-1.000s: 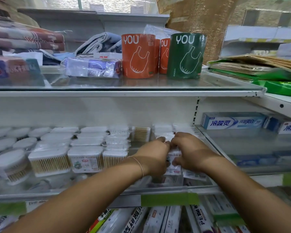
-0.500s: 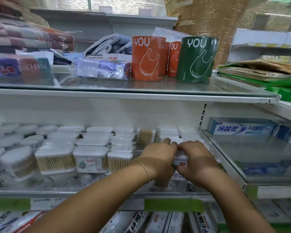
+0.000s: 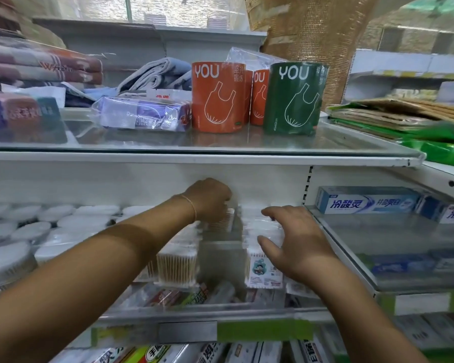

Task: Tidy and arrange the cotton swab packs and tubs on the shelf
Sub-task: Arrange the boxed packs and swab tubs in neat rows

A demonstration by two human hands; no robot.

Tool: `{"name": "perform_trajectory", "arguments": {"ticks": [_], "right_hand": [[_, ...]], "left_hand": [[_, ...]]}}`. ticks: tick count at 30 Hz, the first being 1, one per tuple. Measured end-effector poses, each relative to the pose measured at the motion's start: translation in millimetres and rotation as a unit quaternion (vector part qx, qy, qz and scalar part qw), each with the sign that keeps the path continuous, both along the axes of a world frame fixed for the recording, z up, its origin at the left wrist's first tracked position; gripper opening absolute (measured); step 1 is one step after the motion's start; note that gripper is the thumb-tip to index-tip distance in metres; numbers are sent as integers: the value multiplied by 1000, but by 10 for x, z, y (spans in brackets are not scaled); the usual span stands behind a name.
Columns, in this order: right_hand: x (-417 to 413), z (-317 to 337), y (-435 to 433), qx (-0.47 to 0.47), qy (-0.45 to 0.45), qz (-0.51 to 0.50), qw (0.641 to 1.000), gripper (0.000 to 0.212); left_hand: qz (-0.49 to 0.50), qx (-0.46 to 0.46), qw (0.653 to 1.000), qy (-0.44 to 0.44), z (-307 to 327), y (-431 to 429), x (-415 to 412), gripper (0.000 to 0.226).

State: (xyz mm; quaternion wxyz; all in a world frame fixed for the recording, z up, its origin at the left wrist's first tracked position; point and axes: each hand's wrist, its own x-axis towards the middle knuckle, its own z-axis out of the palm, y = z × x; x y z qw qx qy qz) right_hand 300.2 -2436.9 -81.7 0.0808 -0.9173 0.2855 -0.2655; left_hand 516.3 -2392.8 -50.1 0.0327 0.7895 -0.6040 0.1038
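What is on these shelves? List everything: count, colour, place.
orange rolls: at least two, orange, top shelf centre
green roll: one, dark green, right of them
wrapped pack: one, purple, left of them
towels: a stack, striped, top left
toothpaste boxes: several, blue-white, right shelf
round swab tubs: many, white lids, middle shelf left
swab packs: several, clear, tan sticks, middle shelf centre
left hand: one, gripping back swab box
right hand: one, open on white-topped packs

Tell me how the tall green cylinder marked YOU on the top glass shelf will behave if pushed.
Upright on its flat end, the green cylinder probably slides on the smooth glass shelf; pushed high, it may tip. Once on its side it would likely roll.
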Motion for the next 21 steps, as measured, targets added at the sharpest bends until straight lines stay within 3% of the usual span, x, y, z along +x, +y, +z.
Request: {"name": "perform_trajectory", "arguments": {"ticks": [4,14,17,21], "right_hand": [[22,41,-52,-1,-22,9,1000,41],[-2,68,-206,7,-7,-2,1000,42],[36,67,-211,2,3,5,1000,39],[145,144,-196,14,27,21,999,37]], "left_hand": [[1,40,998,-47,-125,-120,76,10],[-7,57,989,-139,-245,-163,-16,8],[-6,41,993,-112,-232,-138,8,14],[6,13,1000,9,-133,-57,53,5]]}}
